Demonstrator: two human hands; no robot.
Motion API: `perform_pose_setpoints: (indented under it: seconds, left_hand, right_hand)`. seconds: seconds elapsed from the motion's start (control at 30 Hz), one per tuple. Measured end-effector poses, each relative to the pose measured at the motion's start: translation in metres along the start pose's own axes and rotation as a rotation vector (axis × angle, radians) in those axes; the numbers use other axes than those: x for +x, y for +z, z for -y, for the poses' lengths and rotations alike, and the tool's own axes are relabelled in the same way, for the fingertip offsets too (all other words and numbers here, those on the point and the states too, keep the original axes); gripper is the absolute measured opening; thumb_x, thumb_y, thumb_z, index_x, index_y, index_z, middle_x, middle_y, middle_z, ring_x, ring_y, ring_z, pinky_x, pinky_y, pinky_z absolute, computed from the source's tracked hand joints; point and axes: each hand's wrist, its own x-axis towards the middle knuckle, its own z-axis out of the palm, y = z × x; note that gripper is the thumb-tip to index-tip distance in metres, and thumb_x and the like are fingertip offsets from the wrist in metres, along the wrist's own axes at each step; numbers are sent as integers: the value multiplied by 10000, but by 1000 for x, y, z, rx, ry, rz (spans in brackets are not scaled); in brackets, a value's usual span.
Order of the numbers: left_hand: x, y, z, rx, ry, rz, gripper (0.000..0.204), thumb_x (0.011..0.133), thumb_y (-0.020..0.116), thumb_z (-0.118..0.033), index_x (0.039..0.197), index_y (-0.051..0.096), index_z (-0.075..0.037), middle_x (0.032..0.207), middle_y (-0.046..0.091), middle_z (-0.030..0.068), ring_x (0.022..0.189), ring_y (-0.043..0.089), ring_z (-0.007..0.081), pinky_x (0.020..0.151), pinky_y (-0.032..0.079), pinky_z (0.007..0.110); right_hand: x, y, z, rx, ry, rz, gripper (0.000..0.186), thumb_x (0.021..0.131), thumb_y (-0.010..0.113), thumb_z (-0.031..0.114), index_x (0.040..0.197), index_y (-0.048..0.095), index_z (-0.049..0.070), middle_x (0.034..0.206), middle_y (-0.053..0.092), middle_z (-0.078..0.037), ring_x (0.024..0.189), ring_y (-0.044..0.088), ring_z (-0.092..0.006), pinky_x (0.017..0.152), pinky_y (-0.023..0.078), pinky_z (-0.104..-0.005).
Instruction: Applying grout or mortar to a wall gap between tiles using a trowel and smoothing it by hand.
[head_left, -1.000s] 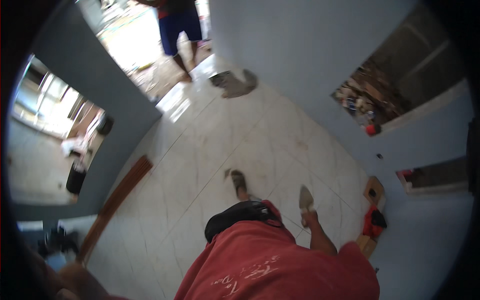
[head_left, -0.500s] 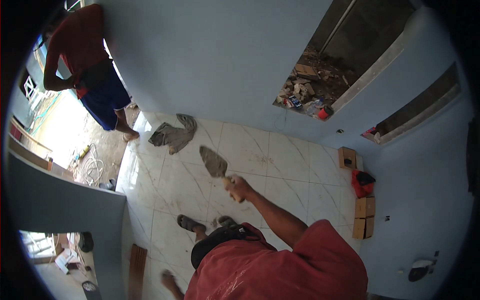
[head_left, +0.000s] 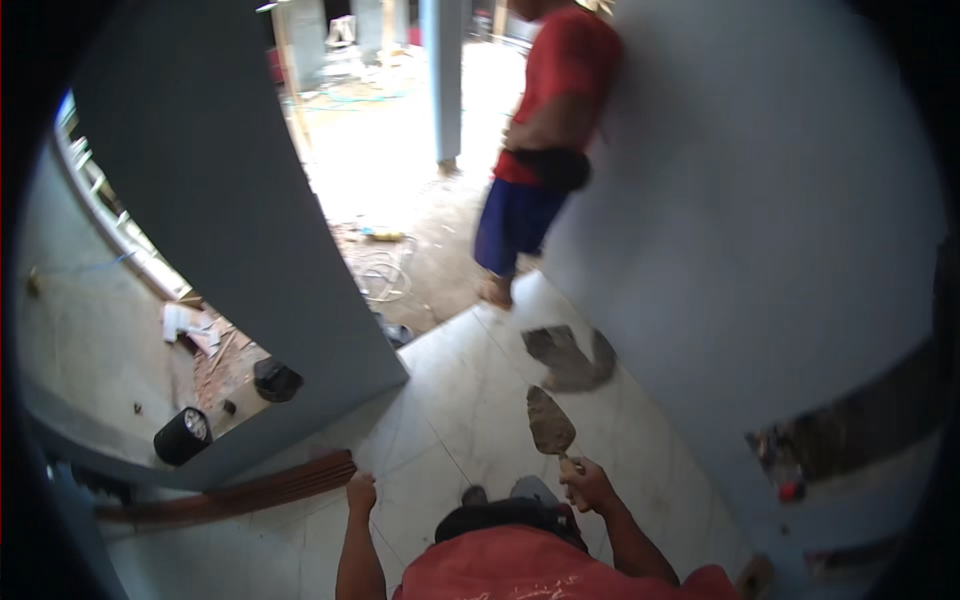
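My right hand (head_left: 590, 486) is wrapped round the light wooden handle of a trowel (head_left: 551, 424). Its broad pointed blade, coated in grey-brown mortar or dirt, points away from me above the tiled floor (head_left: 425, 480). My left hand (head_left: 362, 490) hangs at the left with its fingers curled in, and no object shows in it. In the picture it comes beside the end of a stack of reddish-brown wooden strips (head_left: 300, 481); whether it touches them I cannot tell.
A person (head_left: 570, 100) in a red shirt and blue shorts stands at the doorway by the grey wall (head_left: 760, 220). A grey cloth (head_left: 575, 360) lies on the tiles. Outside are a coiled cable (head_left: 385, 277) and rough ground. Left, an opening's ledge holds a black cylinder (head_left: 183, 436).
The view has swung left toward the doorway and the wooden strips. The trowel stays in my right hand. My left hand, blurred and low before, now shows beside the strips' end.
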Motion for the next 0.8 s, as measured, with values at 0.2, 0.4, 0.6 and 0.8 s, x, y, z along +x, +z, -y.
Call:
perform_pose_setpoints:
  seconds: [0.2,0.4,0.6,0.8]
  left_hand:
    - [54,-6,-40,67,-274,73,436,898,372,-333,805,614,18,795,592,242,793,563,409,723,430,479]
    - [9,120,31,193,-330,240,325,864,390,-282,824,624,-60,878,613,173,742,585,364,706,461,438]
    - [-30,199,32,115,-805,463,260,790,489,-231,829,638,-21,809,632,160,788,608,279,700,470,376]
    - [61,148,-55,-299,-970,198,270,797,483,-240,826,636,-20,806,629,166,771,607,283,684,466,383]
  right_hand:
    - [106,27,114,-142,-32,189,430,702,622,116,1083,475,-15,727,552,-95,497,541,-157,406,458,-293]
    - [231,53,213,-162,-88,296,409,701,618,128,1060,478,-11,704,537,-78,482,535,-142,383,451,-275]
    - [367,111,312,-303,-76,477,402,736,617,154,1070,475,-19,720,547,-92,493,536,-147,403,454,-289]
    - [486,190,359,-101,62,489,295,772,589,154,991,482,-11,733,538,-83,511,525,-155,409,451,-290]
